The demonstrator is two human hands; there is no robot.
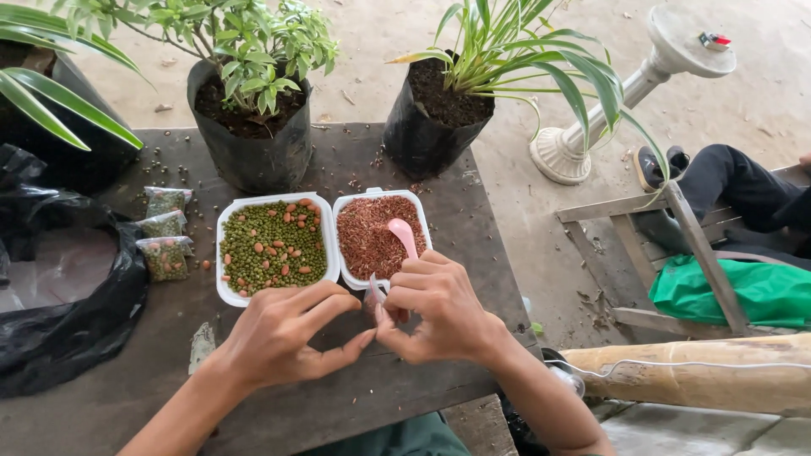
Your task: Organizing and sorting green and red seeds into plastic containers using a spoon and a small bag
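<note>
Pinched between the fingertips of both our hands is a small clear plastic pouch point(374, 294), held just above the near edge of the wooden table point(473, 219). Our left hand point(283, 333) closes thumb and forefinger on its left side, and our right hand point(439, 312) curls tight around its top and right side, so both grips are clamped on the pouch. It seems to hold reddish grain, though our fingers hide most of it.

Right behind our hands sits a white foam tray point(331, 253) with two compartments. The left one is filled with green beans point(272, 245) mixed with some orange-brown seeds. The right one holds reddish-brown grain point(370, 235), and a pink plastic spoon point(402, 235) rests in it with its bowl up.

At the left of the table lie three filled pouches point(164, 232) of green beans in a short column, so we judge that part done, while the tray is far from emptied. A black plastic bag point(59, 287) sits at the table's left end. Two potted plants point(253, 110) in black grow bags stand along the far edge, with loose beans scattered around them.
</note>
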